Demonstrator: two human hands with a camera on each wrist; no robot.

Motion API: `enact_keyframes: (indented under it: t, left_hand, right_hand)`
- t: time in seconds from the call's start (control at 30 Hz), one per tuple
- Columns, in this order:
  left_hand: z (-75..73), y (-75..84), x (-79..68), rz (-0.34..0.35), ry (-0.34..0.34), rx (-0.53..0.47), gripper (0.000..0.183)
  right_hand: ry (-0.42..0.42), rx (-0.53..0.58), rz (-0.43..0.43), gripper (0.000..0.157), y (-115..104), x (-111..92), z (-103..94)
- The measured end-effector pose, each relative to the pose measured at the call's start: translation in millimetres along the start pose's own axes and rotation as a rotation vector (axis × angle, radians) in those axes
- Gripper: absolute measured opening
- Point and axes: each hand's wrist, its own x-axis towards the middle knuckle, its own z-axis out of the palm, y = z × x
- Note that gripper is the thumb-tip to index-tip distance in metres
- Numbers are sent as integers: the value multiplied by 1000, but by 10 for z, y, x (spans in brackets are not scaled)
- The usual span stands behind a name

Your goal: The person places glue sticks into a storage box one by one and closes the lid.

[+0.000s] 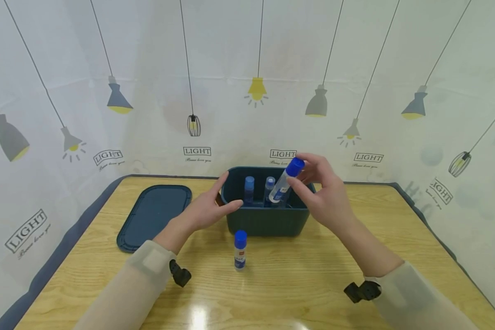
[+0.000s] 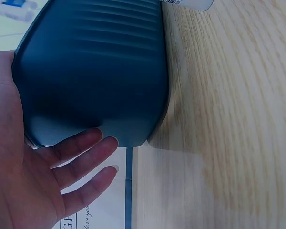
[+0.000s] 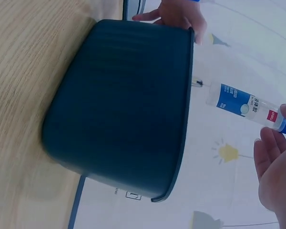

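A dark teal bin [image 1: 268, 223] stands on the table, several blue-capped clear bottles in it, such as one bottle [image 1: 249, 188] at its left. My right hand [image 1: 333, 198] pinches a liquid glue bottle [image 1: 286, 181] near its blue cap, tilted over the bin's opening. In the right wrist view that glue bottle [image 3: 245, 104] shows a blue and white label and is above the rim. My left hand [image 1: 202, 211] touches the bin's left end, fingers spread and nearly straight. Another glue bottle [image 1: 240, 252] stands upright on the table in front of the bin.
A flat dark teal lid [image 1: 158, 213] lies on the table left of the bin. Behind the wooden table [image 1: 288, 284] hangs a white cloth [image 1: 226, 55] printed with lamps. Its dark border runs along the table's back and sides.
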Motion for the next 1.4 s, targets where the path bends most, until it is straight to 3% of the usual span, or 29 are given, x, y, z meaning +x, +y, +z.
enact_keyframes:
  t: [0.17, 0.43, 0.97, 1.17, 1.4]
  left_hand:
    - [2, 2, -7, -2, -5, -4, 107]
    - [7, 3, -14, -4, -2, -9, 107]
    - [10, -16, -6, 11, -2, -2, 107]
    - [15, -11, -10, 17, -5, -11, 107]
    - [2, 4, -13, 10, -13, -21, 106]
  right_hand:
    - [-25, -35, 80, 54, 137, 19, 43]
    - [-164, -80, 151, 52, 354, 10, 232]
    - [-430, -81, 190, 43, 342, 162, 653]
    - [-509, -102, 205, 43, 326, 223, 736]
    - [-582, -99, 289, 39, 345, 268, 754]
